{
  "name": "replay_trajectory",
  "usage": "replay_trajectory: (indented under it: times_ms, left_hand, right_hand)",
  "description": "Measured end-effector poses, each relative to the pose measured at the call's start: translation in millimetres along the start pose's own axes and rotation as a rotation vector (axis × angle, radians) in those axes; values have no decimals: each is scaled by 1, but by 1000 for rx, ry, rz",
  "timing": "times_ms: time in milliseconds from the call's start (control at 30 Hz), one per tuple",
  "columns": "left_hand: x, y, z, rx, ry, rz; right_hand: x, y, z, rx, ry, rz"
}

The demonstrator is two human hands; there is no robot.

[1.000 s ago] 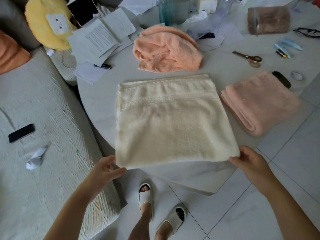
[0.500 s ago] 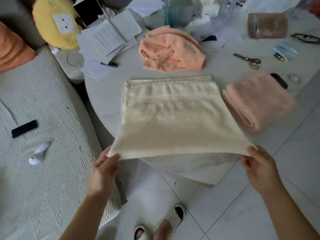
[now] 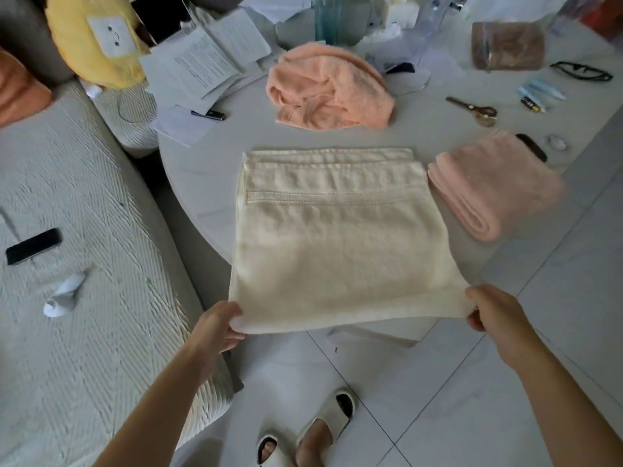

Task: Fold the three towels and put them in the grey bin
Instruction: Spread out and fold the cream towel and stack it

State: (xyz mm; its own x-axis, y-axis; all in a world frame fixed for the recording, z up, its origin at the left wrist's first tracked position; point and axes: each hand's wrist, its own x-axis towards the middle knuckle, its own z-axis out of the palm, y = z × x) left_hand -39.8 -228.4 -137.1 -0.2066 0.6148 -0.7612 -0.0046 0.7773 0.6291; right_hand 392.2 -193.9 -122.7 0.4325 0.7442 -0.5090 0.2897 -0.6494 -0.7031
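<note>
- We find the cream towel partly folded on the round white table, its near edge lifted off the table's near rim.
- The left hand pinches the towel's near left corner, fingers curled under the cloth.
- The right hand grips the near right corner, fingers closed on the fabric.
- A folded pink towel lies just right of the cream one.
- A crumpled peach towel sits on the far side, apart from both hands.

Round white table, tiled floor
</note>
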Motion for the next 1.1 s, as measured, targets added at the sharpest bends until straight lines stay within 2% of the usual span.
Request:
replay_trajectory:
  times_ms: [67,200,300,367,433,500,567,667,800,867,900,1000,1100]
  left_hand:
    - [7,1,3,93,73,54]
    - [20,31,11,96,370,311]
    - [31,61,26,229,413,421]
    - [39,80,36,447,428,404]
    - [49,97,40,624,437,301]
    - [62,114,39,604,395,204]
    - [73,127,38,424,313,154]
    - [81,142,35,191,136,73]
    - [84,148,23,-39,-199,122]
    - [84,145,17,-158,-390,93]
    - [86,143,16,-201,-436,66]
    - [98,137,17,-310,-402,-8]
    - [105,133,13,-384,-359,-10]
  right_hand:
    - [-2,2,1,-77,22,-11]
    - [0,-13,9,-151,123,-142]
    - [12,-41,24,-117,82,-232]
    - [23,-58,37,-151,40,-259]
    - [37,-72,48,-160,42,-256]
    - [51,-83,56,-132,71,-205]
    - [63,-92,58,-88,70,-170]
    - [76,-103,54,92,-135,-71]
    - [84,-111,41,363,-475,74]
    - [84,-105,40,446,-533,103]
    - [85,-100,41,443,-523,114]
    - [91,-91,41,341,-472,153]
    - [93,-86,34,241,-410,178]
